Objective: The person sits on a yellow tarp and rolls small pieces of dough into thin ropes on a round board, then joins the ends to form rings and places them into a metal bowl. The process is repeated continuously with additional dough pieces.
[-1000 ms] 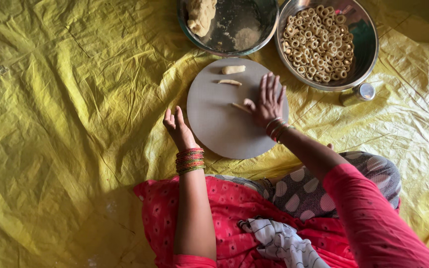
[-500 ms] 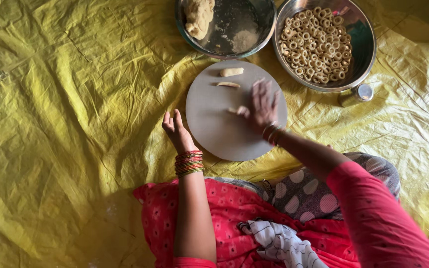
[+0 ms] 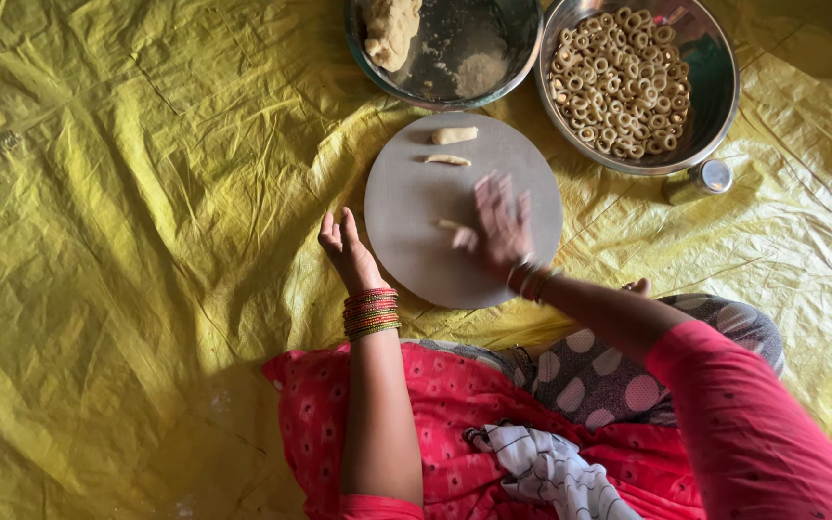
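My right hand [image 3: 499, 223] lies flat and blurred on a round grey board [image 3: 406, 202], palm down on a thin roll of dough [image 3: 453, 227] whose end shows at its left. My left hand [image 3: 347, 247] rests beside the board's left edge, fingers loosely apart, holding nothing. Two more small dough pieces [image 3: 455, 136] lie near the board's far edge. Bangles sit on both wrists.
A steel bowl [image 3: 715, 87] full of several small dough rings stands at the back right. A second bowl [image 3: 517, 48] with a dough lump [image 3: 392, 29] and flour is at the back centre. A small steel cup [image 3: 697, 179] lies right of the board. Yellow sheet [image 3: 127, 212] covers the floor.
My right hand has slid back toward me across the board, rolling the dough piece under the palm. The left hand has stayed by the board's edge.
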